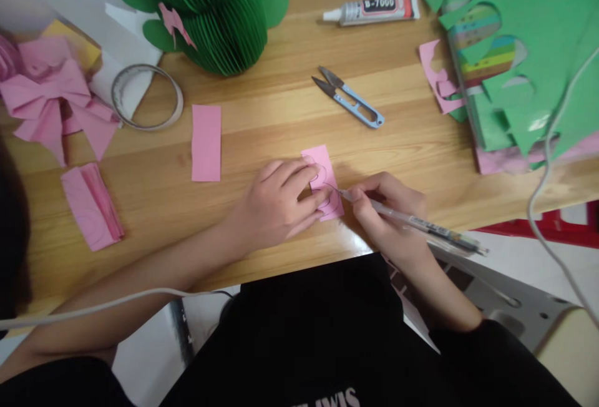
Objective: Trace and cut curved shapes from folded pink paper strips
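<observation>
A small pink paper piece (333, 177) with curved outlines drawn on it lies near the table's front edge. Spread over its left side, my left hand (285, 198) presses it flat with outstretched fingers. My right hand (390, 207) is closed around a clear gel pen (421, 225), whose tip touches the paper's right part. Beyond my hands lie blue thread snips (350, 100) with their blades apart. A plain pink paper rectangle (206, 143) rests left of my left hand. Farther left is a folded pink paper stack (92, 206) with faint drawn lines.
At the back stand a green honeycomb paper figure (219, 26) and a B-7000 glue tube (374, 10). Pink paper bows (56, 92) and a tape roll (179, 104) sit at left. Cut green sheets (538, 32) cover the right. White cables (545, 145) cross both sides.
</observation>
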### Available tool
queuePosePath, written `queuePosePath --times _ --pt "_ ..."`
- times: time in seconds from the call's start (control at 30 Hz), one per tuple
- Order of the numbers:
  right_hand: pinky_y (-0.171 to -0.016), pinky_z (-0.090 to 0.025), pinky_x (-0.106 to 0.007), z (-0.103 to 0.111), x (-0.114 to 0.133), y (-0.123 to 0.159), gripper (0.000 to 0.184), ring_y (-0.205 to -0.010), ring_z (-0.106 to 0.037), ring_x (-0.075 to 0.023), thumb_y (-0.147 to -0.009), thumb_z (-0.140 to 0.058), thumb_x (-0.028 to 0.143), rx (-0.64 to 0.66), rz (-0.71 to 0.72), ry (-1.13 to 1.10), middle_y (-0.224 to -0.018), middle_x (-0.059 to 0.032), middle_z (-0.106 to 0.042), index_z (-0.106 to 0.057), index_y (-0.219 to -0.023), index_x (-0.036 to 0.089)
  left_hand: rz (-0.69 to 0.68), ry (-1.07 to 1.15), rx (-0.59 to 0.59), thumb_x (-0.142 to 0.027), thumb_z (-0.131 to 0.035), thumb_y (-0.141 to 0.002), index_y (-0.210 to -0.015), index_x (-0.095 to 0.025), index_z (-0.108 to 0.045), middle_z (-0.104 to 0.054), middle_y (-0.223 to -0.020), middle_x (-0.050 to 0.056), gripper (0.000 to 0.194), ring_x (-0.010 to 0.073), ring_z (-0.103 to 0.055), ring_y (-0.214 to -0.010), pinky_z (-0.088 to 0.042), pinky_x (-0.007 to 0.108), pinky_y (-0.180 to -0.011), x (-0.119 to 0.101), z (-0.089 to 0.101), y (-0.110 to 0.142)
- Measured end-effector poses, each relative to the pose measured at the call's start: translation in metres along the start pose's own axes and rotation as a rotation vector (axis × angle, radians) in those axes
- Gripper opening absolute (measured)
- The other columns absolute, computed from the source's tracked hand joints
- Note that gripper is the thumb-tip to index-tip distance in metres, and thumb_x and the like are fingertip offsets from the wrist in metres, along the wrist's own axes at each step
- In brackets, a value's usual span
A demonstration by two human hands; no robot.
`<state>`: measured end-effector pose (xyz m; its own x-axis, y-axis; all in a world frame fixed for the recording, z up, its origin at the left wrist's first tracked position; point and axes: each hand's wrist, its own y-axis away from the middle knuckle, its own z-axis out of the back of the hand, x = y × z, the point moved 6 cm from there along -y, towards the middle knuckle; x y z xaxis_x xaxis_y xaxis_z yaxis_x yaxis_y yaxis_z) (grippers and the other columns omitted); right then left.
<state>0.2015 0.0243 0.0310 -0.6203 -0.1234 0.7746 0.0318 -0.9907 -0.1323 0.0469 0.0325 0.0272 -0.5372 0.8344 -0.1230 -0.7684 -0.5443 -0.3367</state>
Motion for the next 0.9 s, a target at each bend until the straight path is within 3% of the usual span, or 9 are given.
queuePosePath --times 0.9 --pt "-0.048 -0.043 -0.022 -0.0009 -0.0055 0.0043 0.012 -0.047 -0.054 -0.0089 -0.083 -0.063 0.028 -0.007 -0.032 -0.035 -0.061 0.0026 -0.065 -0.063 -0.074 0.019 -0.037 -0.033 -0.042 -0.034 -0.059 -0.089 -0.103 -0.018 -0.067 -0.068 -0.108 0.012 0.023 0.03 -0.063 -0.106 -0.05 0.041 -0.083 -0.0019 0.0024 -0.0005"
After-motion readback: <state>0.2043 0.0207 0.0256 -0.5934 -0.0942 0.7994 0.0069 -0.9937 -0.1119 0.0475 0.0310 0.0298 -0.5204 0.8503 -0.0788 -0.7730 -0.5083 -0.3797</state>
